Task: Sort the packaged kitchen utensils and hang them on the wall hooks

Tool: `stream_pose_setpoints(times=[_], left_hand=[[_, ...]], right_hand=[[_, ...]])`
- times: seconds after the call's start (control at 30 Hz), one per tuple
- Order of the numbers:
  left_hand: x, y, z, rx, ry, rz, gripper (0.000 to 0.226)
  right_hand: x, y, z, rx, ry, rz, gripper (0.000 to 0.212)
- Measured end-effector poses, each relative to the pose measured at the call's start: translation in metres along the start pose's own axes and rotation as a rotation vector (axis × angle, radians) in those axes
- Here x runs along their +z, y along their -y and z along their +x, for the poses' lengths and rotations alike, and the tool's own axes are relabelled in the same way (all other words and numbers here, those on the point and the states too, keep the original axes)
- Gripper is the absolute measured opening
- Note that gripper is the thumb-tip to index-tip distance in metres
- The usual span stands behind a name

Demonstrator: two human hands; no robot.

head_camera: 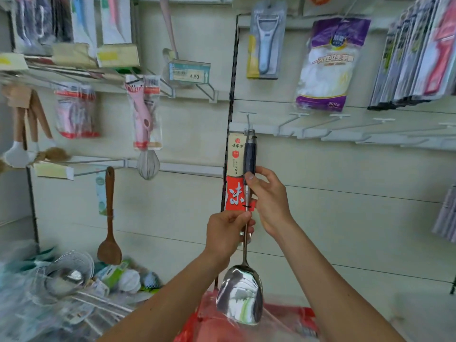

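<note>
fingers (pixel 256 183) of the right hand (pixel 270 201) are curling round the lower end of the dark handle (pixel 249 156) of a steel spatula (pixel 240 297), thumb lying across the front. the left hand (pixel 228 234), just below, is pinching the thin metal shaft between thumb and fingertips. both forearms are reaching up and forward, so that the spatula is hanging upright, blade lowest, close against the wall panel (pixel 345 218). its red and cream card (pixel 234 191) is sitting behind the handle, fastened with black ties. the handle's top ring is meeting the wire hook (pixel 249 122); whether it is threaded on cannot be told. risk, as judged: if the ring is only resting at the hook's tip, releasing now would be letting the blade-heavy spatula fall towards the red bag (pixel 291 319) below. the card may also be catching on the hook, blocking the ring or tearing at its ties.
</note>
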State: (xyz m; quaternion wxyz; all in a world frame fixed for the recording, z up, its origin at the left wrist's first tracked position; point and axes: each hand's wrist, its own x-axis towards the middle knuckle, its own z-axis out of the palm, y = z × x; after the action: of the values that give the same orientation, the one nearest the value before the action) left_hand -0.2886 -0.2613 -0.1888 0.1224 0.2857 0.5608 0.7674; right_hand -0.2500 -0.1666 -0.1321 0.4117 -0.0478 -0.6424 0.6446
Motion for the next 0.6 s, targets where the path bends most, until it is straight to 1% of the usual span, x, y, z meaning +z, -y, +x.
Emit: stream_pose_setpoints(times=[0.13, 0.27, 0.37, 0.6], left_hand=[[-0.008, 0.002, 0.010, 0.018, -0.019, 0.016, 0.019], [-0.015, 0.002, 0.018, 0.024, -0.014, 0.015, 0.016], [-0.016, 0.002, 0.022, 0.025, -0.006, 0.005, 0.016], [-0.015, 0.007, 0.025, 0.042, 0.015, 0.003, 0.015]], right_hand=[[0.008, -0.005, 0.010, -0.017, 0.019, 0.009, 0.032], [0.015, -0.011, 0.017, -0.016, 0.013, 0.003, 0.040], [0.017, -0.013, 0.021, -0.020, -0.005, -0.001, 0.042], [0.013, -0.016, 0.022, -0.032, -0.039, -0.016, 0.038]])
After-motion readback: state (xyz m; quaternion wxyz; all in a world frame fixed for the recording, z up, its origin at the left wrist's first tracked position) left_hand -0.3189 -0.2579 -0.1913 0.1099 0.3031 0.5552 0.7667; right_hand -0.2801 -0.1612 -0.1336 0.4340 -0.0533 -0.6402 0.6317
